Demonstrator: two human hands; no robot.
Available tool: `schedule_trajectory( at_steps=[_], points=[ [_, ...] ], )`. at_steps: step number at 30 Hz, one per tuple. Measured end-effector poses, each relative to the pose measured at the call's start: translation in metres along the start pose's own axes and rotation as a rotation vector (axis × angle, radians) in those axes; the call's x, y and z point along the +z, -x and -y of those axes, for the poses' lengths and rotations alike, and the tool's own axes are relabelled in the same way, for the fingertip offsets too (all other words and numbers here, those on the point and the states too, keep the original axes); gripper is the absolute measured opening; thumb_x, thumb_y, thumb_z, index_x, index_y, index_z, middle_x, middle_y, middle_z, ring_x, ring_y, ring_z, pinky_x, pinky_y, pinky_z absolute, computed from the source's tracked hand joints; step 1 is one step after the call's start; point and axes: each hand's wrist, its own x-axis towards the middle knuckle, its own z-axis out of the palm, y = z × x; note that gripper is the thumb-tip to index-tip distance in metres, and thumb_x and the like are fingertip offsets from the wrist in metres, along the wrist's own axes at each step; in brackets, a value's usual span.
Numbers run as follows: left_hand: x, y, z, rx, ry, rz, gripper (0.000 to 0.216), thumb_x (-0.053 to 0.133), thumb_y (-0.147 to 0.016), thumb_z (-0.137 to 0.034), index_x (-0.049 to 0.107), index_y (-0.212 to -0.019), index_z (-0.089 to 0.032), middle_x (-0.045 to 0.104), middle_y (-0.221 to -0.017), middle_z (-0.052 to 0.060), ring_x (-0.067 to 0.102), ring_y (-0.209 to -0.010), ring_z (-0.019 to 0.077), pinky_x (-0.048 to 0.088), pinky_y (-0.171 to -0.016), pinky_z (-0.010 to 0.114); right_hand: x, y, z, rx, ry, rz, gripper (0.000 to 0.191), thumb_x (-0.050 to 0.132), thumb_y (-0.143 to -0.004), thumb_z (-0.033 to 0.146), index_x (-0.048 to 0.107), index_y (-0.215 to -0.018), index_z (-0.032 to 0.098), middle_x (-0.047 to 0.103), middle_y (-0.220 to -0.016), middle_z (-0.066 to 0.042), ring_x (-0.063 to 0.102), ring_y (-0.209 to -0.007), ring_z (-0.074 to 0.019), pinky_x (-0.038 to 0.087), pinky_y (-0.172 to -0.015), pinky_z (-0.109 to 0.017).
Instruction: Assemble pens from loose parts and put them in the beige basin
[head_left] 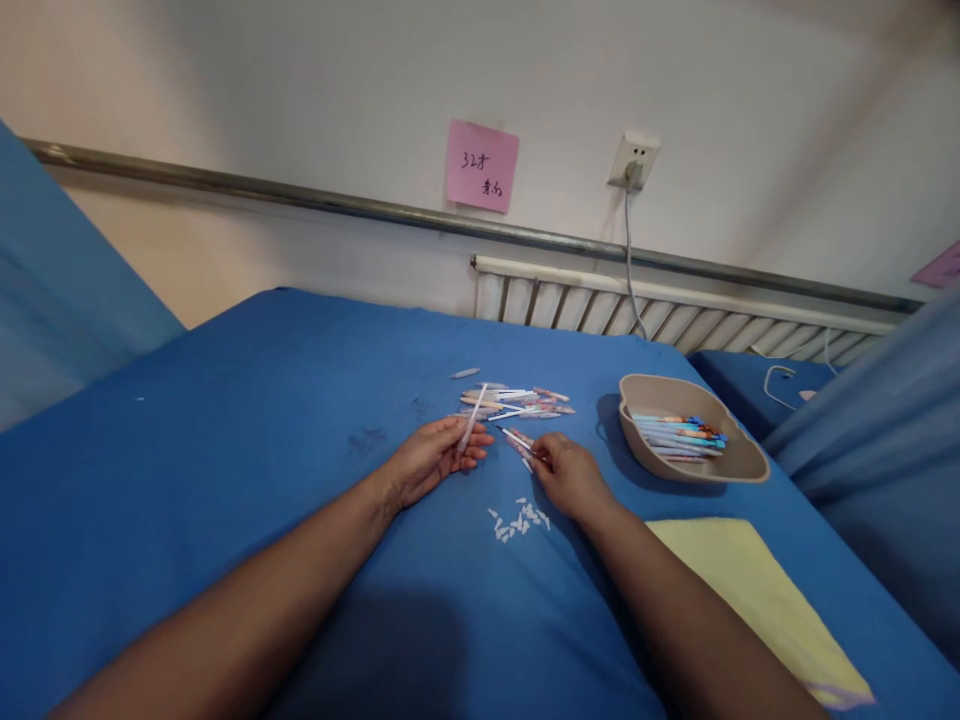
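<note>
— On the left?
— On blue counter [262,420], left hand [431,458] gripping a slanted white pen [472,418].
— Rightward?
— Beyond, pen pile [517,402]; right hand [568,472] pinching second pen [516,437], white caps [519,520] just beside; then tray [739,468] of pens, yellow cloth [757,590].

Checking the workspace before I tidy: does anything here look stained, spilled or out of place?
Dark smudges mark the blue cloth left of the left hand, like ink stains. One pale piece lies apart from the pen pile.
</note>
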Motion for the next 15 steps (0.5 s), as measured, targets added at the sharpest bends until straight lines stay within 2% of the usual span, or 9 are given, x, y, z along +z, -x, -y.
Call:
schedule_trajectory(
  at_steps=[4, 9, 12, 15],
  points=[
    [-0.0002, 0.0009, 0.0004, 0.001, -0.017, -0.007, 0.018, 0.058, -0.085, -0.027, 0.06, -0.094, -0.012, 0.069, -0.09, 0.01, 0.065, -0.07, 0.0133, 0.05, -0.06, 0.023, -0.0034, 0.0018, 0.0049, -0.067, 0.091, 0.022, 0.015, 0.053, -0.081, 0.018, 0.058, -0.095, 0.02, 0.062, -0.088, -0.007, 0.056, -0.086, -0.0199, 0.04, -0.077, -0.029],
    [-0.0011, 0.0025, 0.0008, 0.03, -0.076, 0.004, 0.021, 0.067, -0.078, -0.027, 0.06, -0.093, -0.014, 0.066, -0.089, 0.006, 0.061, -0.069, 0.0093, 0.048, -0.062, 0.02, -0.0056, 0.0029, 0.01, -0.091, 0.173, 0.033, 0.019, 0.044, -0.085, 0.016, 0.057, -0.099, 0.018, 0.062, -0.089, -0.01, 0.055, -0.087, -0.0217, 0.039, -0.077, -0.031],
    [-0.0011, 0.0021, 0.0012, 0.034, -0.105, -0.008, 0.024, 0.07, -0.075, -0.028, 0.06, -0.092, -0.014, 0.064, -0.084, 0.003, 0.058, -0.062, 0.0067, 0.046, -0.06, 0.019, -0.003, 0.001, 0.0069, -0.069, 0.059, 0.018, 0.02, 0.042, -0.087, 0.019, 0.058, -0.099, 0.017, 0.062, -0.091, -0.011, 0.056, -0.084, -0.0206, 0.039, -0.075, -0.03],
    [-0.0005, 0.0011, 0.001, 0.049, -0.141, -0.031, 0.029, 0.072, -0.072, -0.029, 0.06, -0.093, -0.015, 0.062, -0.078, 0.001, 0.054, -0.057, 0.006, 0.043, -0.054, 0.019, -0.0015, -0.0033, 0.0006, 0.015, -0.227, -0.069, 0.02, 0.042, -0.088, 0.028, 0.059, -0.094, 0.019, 0.062, -0.082, -0.006, 0.055, -0.071, -0.017, 0.04, -0.065, -0.027]
  ],
)
